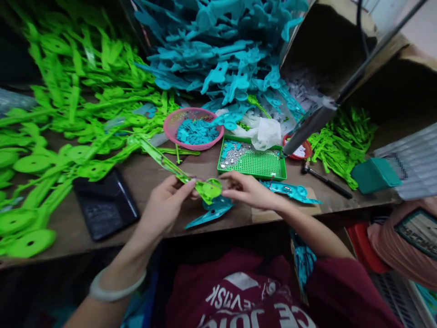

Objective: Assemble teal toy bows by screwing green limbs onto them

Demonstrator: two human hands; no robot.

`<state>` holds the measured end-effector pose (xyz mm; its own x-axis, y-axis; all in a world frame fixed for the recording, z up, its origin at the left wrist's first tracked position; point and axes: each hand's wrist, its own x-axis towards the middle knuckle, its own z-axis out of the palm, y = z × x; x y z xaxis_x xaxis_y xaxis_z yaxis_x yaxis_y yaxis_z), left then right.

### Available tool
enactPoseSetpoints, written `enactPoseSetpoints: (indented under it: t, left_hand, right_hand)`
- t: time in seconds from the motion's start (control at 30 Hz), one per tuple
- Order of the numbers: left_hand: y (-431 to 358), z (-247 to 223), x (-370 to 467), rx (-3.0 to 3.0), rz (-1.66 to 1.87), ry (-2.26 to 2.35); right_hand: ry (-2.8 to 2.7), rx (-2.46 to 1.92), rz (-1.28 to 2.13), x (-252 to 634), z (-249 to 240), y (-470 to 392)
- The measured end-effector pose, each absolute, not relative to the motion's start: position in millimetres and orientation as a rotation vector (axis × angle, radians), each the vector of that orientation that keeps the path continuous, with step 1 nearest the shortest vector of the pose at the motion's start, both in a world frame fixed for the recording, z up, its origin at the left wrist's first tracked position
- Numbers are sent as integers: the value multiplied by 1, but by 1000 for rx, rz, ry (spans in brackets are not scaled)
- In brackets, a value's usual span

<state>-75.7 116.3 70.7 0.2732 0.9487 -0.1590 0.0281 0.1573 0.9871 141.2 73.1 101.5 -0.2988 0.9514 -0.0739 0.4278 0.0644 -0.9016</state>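
My left hand (172, 198) grips a long bright-green plastic part (160, 158) between thumb and fingers, over the front of the table. The part is held at a slant, with its round end (212, 187) toward the right. My right hand (251, 189) is at that round end, its fingers bent and pressed together; what they pinch is blurred and hidden. Just below the round end lies a blue plastic part (213, 212) on the table. Another blue part (290, 191) lies under my right forearm, partly on a piece of cardboard (269, 214).
A pink basket (167, 132) holds small blue pieces. Beside it, a green tray (285, 173) contains small metal pieces. A hammer (329, 182), a black tablet-like device (105, 205) and a grey metal pole (310, 125) stand or lie around. Heaps of green parts (75, 91) and blue parts (232, 59) fill the back.
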Motion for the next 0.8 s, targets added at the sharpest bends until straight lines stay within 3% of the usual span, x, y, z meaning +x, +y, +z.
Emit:
enactPoseSetpoints:
  t: [0.17, 0.3, 0.43, 0.63, 0.8]
  left_hand:
    - [102, 43, -76, 1064, 658, 1176]
    - [98, 46, -70, 987, 521, 1118]
    - [99, 61, -70, 703, 618, 1079]
    - [91, 65, -97, 550, 817, 1208]
    - [67, 60, -100, 1118, 654, 1149]
  right_hand:
    - [-1729, -1379, 1023, 170, 64, 35]
    - [-1780, -1320, 658, 191, 58, 16]
    - [-1890, -1482, 388, 212, 50, -3]
    - [-1959, -1543, 378, 233, 42, -13]
    - [-1953, -1388, 408, 214, 73, 1]
